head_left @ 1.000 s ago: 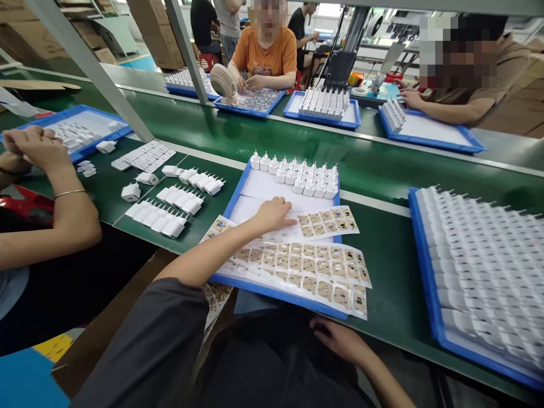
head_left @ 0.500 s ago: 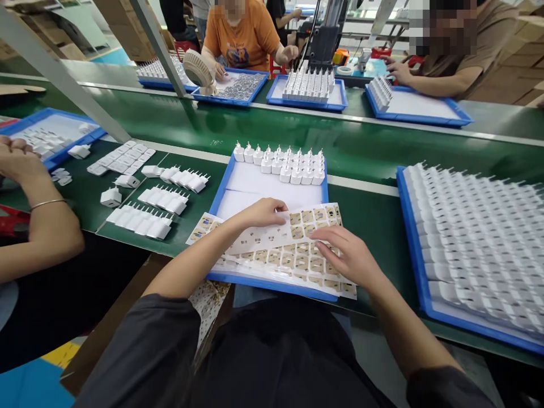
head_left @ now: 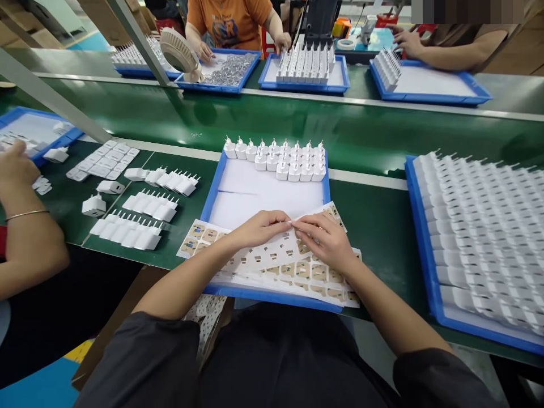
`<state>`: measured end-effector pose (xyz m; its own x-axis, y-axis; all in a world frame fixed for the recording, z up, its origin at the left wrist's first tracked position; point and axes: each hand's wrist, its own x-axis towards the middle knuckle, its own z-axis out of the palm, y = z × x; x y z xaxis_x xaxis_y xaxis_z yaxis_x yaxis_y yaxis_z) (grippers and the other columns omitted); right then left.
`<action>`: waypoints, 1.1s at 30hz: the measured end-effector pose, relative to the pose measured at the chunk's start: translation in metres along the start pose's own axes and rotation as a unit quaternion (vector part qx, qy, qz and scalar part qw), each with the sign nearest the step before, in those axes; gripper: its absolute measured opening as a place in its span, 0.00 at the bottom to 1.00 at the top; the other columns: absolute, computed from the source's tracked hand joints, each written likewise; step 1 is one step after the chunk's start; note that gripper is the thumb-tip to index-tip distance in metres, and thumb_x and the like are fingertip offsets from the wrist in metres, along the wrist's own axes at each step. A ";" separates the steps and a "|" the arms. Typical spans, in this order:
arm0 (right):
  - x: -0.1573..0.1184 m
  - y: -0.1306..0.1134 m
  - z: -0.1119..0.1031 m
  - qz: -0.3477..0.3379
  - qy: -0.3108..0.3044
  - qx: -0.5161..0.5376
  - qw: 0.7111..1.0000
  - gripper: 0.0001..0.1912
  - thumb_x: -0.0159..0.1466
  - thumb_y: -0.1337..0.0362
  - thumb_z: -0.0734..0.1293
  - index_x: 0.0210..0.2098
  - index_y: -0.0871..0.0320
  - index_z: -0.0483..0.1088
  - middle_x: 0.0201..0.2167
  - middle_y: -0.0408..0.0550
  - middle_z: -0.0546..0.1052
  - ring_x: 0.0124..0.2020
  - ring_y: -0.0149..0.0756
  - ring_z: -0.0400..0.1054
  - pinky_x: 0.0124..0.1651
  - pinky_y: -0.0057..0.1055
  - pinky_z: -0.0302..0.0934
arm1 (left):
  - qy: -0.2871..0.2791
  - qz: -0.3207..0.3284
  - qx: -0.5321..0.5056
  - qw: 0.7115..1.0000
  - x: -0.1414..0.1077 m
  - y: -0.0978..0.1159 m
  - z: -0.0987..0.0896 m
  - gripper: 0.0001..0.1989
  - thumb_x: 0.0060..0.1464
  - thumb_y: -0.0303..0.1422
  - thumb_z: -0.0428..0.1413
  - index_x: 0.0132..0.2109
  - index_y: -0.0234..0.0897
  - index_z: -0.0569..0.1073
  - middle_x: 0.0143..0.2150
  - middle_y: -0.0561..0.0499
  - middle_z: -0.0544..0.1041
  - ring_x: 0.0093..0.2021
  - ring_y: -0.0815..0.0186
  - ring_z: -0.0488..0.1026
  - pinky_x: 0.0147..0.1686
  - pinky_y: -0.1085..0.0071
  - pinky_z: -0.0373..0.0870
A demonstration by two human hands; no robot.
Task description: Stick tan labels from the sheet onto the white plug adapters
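My left hand (head_left: 267,228) is closed, its fingertips pinched at the upper edge of a sheet of tan stickers (head_left: 203,234) with several cut-out holes. My right hand (head_left: 325,237) meets it there, thumb and fingers pressed together. A small white bit shows between the fingertips, too small to make out. More sticker sheets (head_left: 304,270) lie underneath, across the front of a blue tray (head_left: 272,297) lined with white. Toward the tray's far side, white plug adapters (head_left: 300,171) stand in rows, pins up.
Left on the green table (head_left: 187,218) lie more white adapters (head_left: 127,229) and flat white pieces (head_left: 104,161). A co-worker's hand (head_left: 17,167) is at the far left. A blue tray (head_left: 419,238) packed with white adapters stands right. Beyond the green strip, two people sit behind more trays (head_left: 431,101).
My right hand has moved left and up to meet my left hand at the sheet's edge. The fingertips of both hands are now together. The view has tilted down slightly.
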<state>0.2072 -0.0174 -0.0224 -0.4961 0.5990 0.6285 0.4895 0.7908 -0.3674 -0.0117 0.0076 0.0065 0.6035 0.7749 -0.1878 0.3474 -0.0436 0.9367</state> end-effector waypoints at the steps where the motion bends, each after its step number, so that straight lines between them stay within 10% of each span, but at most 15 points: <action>1: 0.000 0.000 -0.001 -0.001 0.000 0.002 1.000 0.14 0.65 0.71 0.67 0.50 0.53 0.73 0.40 0.51 0.79 0.38 0.39 0.72 0.41 0.38 0.68 | 0.002 0.001 0.004 1.000 -0.001 0.001 0.001 0.17 0.62 0.43 0.50 0.35 0.34 0.73 0.29 0.55 0.69 0.31 0.70 0.64 0.33 0.74 0.60; 8: 0.000 -0.001 -0.004 0.012 0.002 0.027 1.000 0.14 0.65 0.69 0.67 0.50 0.51 0.72 0.41 0.50 0.79 0.38 0.40 0.74 0.42 0.40 0.69 | 0.025 0.057 0.045 0.997 -0.008 0.007 0.002 0.16 0.63 0.43 0.51 0.37 0.36 0.76 0.33 0.52 0.73 0.35 0.68 0.69 0.38 0.73 0.63; 25: -0.002 0.001 -0.004 0.001 0.019 0.017 1.000 0.07 0.66 0.69 0.66 0.40 0.51 0.74 0.37 0.48 0.80 0.35 0.37 0.73 0.38 0.36 0.69 | 0.019 -0.053 -0.142 0.988 -0.003 0.001 0.005 0.18 0.54 0.45 0.60 0.36 0.32 0.78 0.24 0.55 0.68 0.23 0.74 0.57 0.24 0.75 0.52; 33: 0.006 0.000 -0.019 0.174 0.040 0.181 0.967 0.03 0.66 0.64 0.67 0.36 0.54 0.73 0.36 0.48 0.78 0.37 0.38 0.74 0.34 0.33 0.68 | 0.130 -0.042 0.172 0.976 0.011 -0.030 -0.021 0.15 0.59 0.44 0.54 0.41 0.38 0.79 0.42 0.49 0.80 0.43 0.62 0.74 0.43 0.69 0.68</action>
<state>0.2175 -0.0166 -0.0060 -0.2816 0.8370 0.4692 0.3271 0.5435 -0.7731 -0.0308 0.0308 -0.0173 0.3762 0.9164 -0.1368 0.6354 -0.1477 0.7579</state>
